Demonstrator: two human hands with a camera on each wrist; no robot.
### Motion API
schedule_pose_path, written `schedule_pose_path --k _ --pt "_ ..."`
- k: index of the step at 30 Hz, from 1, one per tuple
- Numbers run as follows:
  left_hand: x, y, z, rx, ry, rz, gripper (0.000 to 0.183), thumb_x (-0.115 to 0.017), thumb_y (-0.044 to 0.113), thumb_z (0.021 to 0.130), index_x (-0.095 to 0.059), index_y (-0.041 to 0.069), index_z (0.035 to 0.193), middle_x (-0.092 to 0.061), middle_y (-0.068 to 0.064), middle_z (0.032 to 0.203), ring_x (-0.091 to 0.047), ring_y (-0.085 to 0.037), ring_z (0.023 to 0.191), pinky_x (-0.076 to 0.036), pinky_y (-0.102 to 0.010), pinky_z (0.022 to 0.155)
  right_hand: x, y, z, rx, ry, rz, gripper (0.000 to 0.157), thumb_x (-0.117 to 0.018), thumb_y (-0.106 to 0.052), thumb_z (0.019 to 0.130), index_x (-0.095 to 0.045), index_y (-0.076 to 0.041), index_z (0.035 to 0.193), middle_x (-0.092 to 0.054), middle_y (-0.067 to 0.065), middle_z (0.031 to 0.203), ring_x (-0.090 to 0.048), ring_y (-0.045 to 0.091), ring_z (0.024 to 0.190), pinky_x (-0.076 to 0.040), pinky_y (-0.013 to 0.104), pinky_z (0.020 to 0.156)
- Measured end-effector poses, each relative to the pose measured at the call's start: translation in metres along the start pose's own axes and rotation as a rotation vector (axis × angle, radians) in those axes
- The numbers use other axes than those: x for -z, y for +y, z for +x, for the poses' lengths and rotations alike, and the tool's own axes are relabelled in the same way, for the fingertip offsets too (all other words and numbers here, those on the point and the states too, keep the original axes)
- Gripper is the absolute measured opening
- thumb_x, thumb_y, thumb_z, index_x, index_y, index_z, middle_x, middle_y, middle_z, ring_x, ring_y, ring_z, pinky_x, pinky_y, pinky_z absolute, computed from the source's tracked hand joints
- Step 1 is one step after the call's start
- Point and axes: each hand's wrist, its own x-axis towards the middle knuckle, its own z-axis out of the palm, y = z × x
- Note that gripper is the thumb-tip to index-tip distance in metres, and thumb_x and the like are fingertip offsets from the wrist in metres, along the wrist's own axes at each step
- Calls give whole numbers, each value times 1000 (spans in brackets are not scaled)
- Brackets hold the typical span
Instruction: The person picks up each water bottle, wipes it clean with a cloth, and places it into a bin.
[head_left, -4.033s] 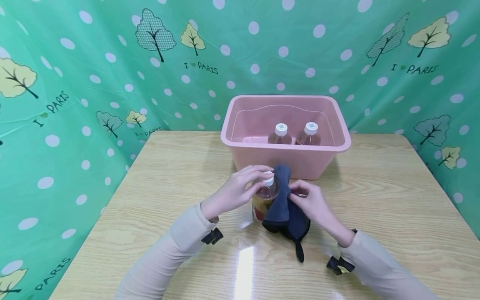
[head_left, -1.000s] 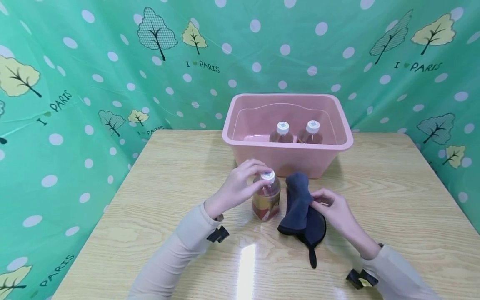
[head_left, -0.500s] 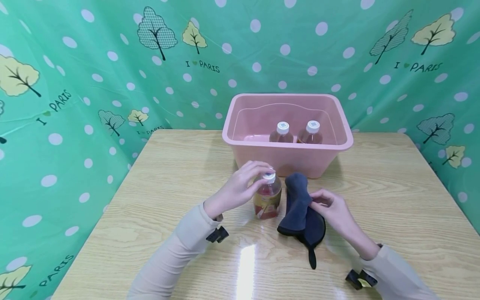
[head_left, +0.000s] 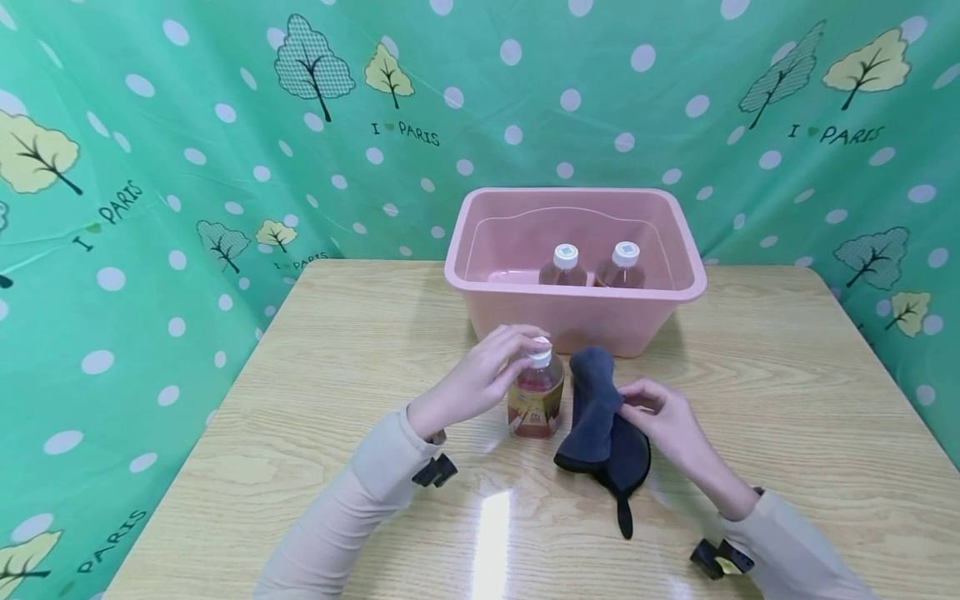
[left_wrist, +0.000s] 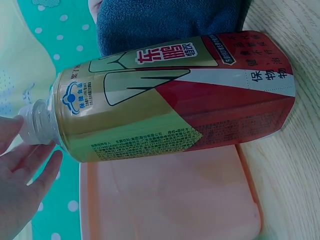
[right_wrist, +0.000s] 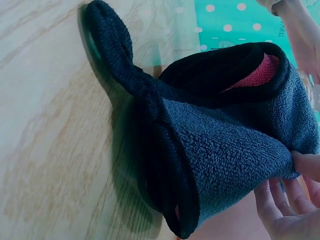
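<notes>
A plastic drink bottle (head_left: 534, 408) with a gold and red label stands upright on the table. My left hand (head_left: 486, 373) pinches its white cap from above; the left wrist view shows thumb and fingers around the cap (left_wrist: 35, 122). Just right of the bottle, apart from it, is a folded dark blue-grey terry cloth (head_left: 592, 412) with black edging and a hanging loop. My right hand (head_left: 663, 417) pinches a fold of that cloth (right_wrist: 225, 150) between thumb and fingers. Pink lining shows inside the cloth in the right wrist view.
Behind the bottle stands a pink plastic bin (head_left: 573, 321). Two white-capped bottles are inside, a left one (head_left: 566, 265) and a right one (head_left: 626, 263). A green polka-dot curtain (head_left: 420, 150) hangs behind the wooden table (head_left: 337, 367).
Four seconds ago the cloth lay against the bottle; the right hand has drawn it rightward, away from it. Over the last second the bottle has turned under the left hand, bringing another label side forward.
</notes>
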Motion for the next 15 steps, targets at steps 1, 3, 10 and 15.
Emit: schedule_pose_path --k 1,3,10,15 --pt "0 0 0 4 0 -2 19 -52 -2 86 -55 -1 104 -54 -14 113 -47 -20 107 -34 -25 96 0 0 0 1 -1 -5 17 -62 0 81 -60 10 94 -58 -21 84 -60 7 79 -48 14 69" --pt "0 1 -1 11 1 -6 19 -52 -2 86 -55 0 104 -54 -15 114 -47 -20 108 -34 -25 96 0 0 0 4 1 -12 17 -62 -1 81 -60 9 94 -58 -21 84 -59 7 78 -48 14 69" --pt "-1 5 -2 63 64 -33 19 -59 3 83 -57 1 102 -54 -14 113 -49 -19 106 -38 -25 93 -2 -5 0 -24 -2 -30 17 -62 -4 81 -61 7 95 -60 -13 87 -59 7 80 -48 15 71" --pt "-4 4 -1 76 131 -53 22 -65 4 79 -58 -1 99 -56 -11 102 -55 -15 91 -45 -20 81 -2 -9 4 -20 -4 -25 17 -61 -2 81 -61 6 96 -62 -10 88 -59 6 81 -48 15 71"
